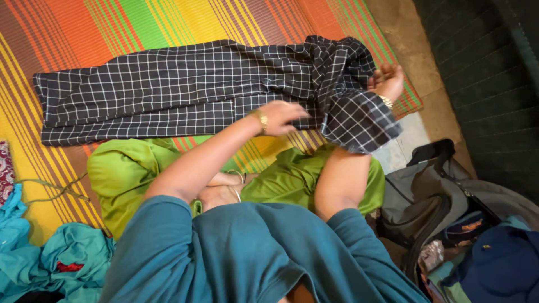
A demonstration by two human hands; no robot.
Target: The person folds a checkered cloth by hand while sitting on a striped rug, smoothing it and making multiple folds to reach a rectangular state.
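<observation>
One dark checked garment (168, 92) lies flat across the striped mat (140, 22), from 9 to 1 o'clock. Left hand (281, 116), fingers curled and blurred, rests on its lower edge; grasp cannot be told. Right hand (387, 81) at 2 o'clock is wrapped in the bunched end, grip hidden. One grey bag (426, 196) at 4 o'clock; one teal cloth heap (62, 258) at 8.

The right hand (387, 78) is partly hidden behind the bunched dark checked cloth (348, 106). The left hand (283, 116) is blurred. The teal crumpled fabric (50, 264) is cut by the left edge.
</observation>
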